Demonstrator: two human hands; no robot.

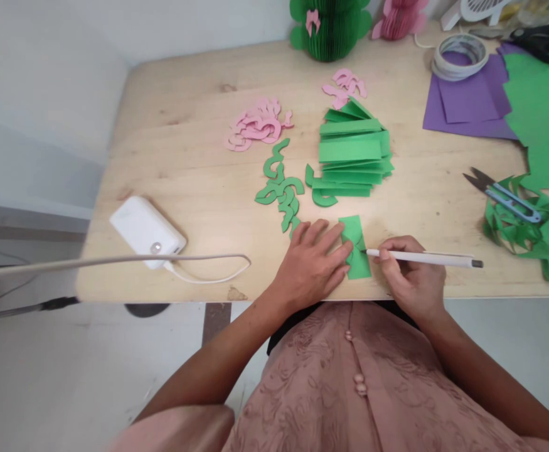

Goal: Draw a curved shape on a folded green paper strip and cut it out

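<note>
My right hand [408,276] grips a white pen [429,257], its tip touching a small green paper rectangle [359,267] near the table's front edge. My left hand [314,263] lies with fingers spread, pressing the left side of that paper flat. A green cutout seems to lie on the rectangle, partly under my left fingers. Just beyond my left hand is a loose pile of curved green paper cutouts [278,188]. A stack of folded green paper strips [352,150] sits past the rectangle.
Pink cutouts [260,123] lie farther back. Blue-handled snips [509,198] rest by green scraps [514,229] at right. Behind them are green sheets [544,119], purple paper [472,103] and a tape roll [460,56]. A white power bank [147,231] with a cable stands left.
</note>
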